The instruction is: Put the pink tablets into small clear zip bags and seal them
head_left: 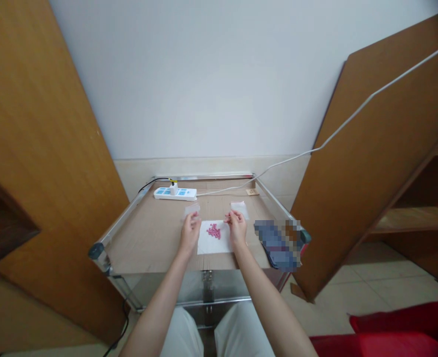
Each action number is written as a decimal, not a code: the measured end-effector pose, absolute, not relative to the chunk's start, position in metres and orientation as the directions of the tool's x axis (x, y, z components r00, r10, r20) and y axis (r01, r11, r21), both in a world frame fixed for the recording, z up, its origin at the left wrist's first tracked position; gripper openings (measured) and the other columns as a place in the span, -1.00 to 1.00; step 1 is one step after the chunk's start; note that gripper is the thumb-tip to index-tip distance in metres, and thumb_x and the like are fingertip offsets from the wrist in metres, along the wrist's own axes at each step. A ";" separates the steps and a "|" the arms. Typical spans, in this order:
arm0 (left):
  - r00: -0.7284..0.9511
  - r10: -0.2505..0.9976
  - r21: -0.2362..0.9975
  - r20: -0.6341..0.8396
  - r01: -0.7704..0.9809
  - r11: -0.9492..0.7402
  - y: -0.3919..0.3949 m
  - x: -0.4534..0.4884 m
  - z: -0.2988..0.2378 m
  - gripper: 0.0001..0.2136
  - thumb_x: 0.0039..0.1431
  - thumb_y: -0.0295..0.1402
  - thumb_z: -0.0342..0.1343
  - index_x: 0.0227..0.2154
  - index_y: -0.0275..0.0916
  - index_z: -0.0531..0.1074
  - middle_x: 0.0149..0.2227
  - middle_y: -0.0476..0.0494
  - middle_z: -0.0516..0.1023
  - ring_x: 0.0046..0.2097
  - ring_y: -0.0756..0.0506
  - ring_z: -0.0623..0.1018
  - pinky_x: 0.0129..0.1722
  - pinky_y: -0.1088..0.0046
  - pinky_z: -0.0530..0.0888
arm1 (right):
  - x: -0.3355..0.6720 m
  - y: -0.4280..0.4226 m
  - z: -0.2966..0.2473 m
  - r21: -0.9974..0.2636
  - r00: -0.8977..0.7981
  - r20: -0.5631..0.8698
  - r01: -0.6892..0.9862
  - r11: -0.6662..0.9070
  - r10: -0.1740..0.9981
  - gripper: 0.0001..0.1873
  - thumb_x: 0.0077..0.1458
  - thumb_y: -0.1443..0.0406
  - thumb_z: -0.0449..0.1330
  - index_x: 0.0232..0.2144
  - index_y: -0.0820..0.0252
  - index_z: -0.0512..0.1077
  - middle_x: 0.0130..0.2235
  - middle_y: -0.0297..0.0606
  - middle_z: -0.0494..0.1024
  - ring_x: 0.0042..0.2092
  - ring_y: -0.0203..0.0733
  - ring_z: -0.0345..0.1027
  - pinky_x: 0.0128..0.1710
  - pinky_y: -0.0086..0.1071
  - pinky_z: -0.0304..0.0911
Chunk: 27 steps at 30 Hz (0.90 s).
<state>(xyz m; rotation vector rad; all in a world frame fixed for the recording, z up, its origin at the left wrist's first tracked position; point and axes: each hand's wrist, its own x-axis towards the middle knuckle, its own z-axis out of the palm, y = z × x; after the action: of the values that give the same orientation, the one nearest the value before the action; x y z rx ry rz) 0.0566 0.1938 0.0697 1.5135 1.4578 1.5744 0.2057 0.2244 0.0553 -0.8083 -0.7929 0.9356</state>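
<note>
A sheet of white paper [214, 243] lies on the cardboard-topped cart [140, 243], between my hands, with a heap of small pink beads or pills [213, 231] on it. My left hand [190, 232] holds up a small clear plastic sachet [191, 210] by its lower edge. My right hand [237, 227] is pinched at the fingertips just above the paper's right corner. Anything between those fingers is too small to see. A second clear plastic piece [239, 209] lies on the cardboard just beyond my right hand.
A white power strip [175, 194] with a plug and a small wooden tag [252, 192] lie at the back of the cart. A blurred blue fabric bundle [276, 245] sits at the right edge. Large wooden boards [367, 148] lean on both sides.
</note>
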 end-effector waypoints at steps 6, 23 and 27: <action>-0.298 0.947 0.984 0.121 -0.092 -0.154 0.182 0.057 0.041 -0.70 -0.09 -0.21 0.00 -0.29 -0.27 0.24 -0.41 -0.09 0.42 -0.58 0.09 0.38 -0.66 0.62 0.25 | 0.240 0.252 0.059 -0.886 0.361 0.418 0.364 0.287 0.833 -0.73 -0.13 0.23 0.06 -0.33 0.27 0.24 -0.35 -0.13 0.42 -0.33 -0.17 0.31 -0.34 -0.33 0.17; -0.188 0.975 0.991 0.122 -0.028 -0.129 0.178 0.056 0.043 -0.78 -0.09 -0.29 -0.02 -0.35 -0.29 0.27 -0.49 -0.05 0.41 -0.54 0.09 0.36 -0.58 0.62 0.24 | 0.249 0.261 0.067 -0.182 0.156 0.284 0.978 -0.106 0.946 -0.61 -0.05 0.20 0.00 -0.18 0.35 0.19 -0.18 0.05 0.31 -0.20 0.00 0.27 -0.22 -0.23 0.02; -0.181 0.975 0.991 0.131 -0.016 -0.136 0.178 0.055 0.043 -0.76 -0.10 -0.28 -0.02 -0.35 -0.30 0.28 -0.49 -0.06 0.41 -0.54 0.08 0.37 -0.57 0.61 0.24 | 0.249 0.262 0.066 -0.177 0.164 0.270 0.977 -0.119 0.949 -0.67 -0.03 0.28 -0.02 -0.19 0.34 0.22 -0.19 0.03 0.32 -0.21 -0.03 0.28 -0.22 -0.25 0.02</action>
<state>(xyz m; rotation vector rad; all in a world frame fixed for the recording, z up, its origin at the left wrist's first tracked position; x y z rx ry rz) 0.0552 0.1779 0.0429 1.1964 1.2533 1.4563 0.2493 0.2615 0.0661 -2.1364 -1.8450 -0.1282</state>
